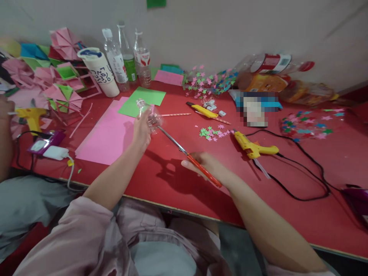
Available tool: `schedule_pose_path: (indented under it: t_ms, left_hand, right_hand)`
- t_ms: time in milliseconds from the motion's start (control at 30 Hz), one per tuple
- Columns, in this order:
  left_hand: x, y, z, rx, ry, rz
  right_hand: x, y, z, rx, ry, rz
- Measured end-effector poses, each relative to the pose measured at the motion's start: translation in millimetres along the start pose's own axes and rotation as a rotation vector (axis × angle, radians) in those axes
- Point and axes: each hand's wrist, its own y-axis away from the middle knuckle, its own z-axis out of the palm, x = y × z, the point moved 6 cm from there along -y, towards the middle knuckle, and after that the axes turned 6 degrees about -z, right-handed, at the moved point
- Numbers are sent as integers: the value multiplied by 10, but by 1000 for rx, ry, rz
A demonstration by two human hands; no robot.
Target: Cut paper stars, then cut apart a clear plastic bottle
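My left hand [141,129] is closed around the top part of a clear plastic bottle [154,118], its neck pointing up and away from me. In my right hand [205,165] is a pair of scissors [198,165] with red handles. The scissor blades reach to the bottle's lower edge and touch or overlap it; whether they are cutting into the plastic I cannot tell. Below the left hand lie pink paper sheets [100,134], with a green sheet [135,107] partly over them. A striped pencil [176,115] rests just beyond the bottle.
A yellow glue gun [253,146] with a black cord lies at right, near loose paper stars [209,133] and a yellow utility knife [204,110]. Bottles [143,61] and a white tumbler [100,73] stand at the back. Another person's arm [4,134] is at far left.
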Motion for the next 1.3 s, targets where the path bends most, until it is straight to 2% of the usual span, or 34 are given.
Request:
schedule_pose_path:
  t_ms: [200, 333, 800, 967, 1300]
  left_hand:
    - [28, 46, 20, 48, 31, 20]
    - [28, 62, 58, 27, 70, 43]
    - [15, 72, 47, 46, 75, 67]
    - [-49, 100, 90, -2, 73, 70]
    - [-36, 115, 81, 35, 72, 75]
  right_hand:
    - [-5, -3, 41, -29, -10, -20]
    - [-69, 60, 66, -53, -58, -48]
    - [-5, 17, 114, -50, -87, 3]
    - [-24, 42, 111, -59, -118, 17]
    - [-23, 40, 123, -53, -82, 23]
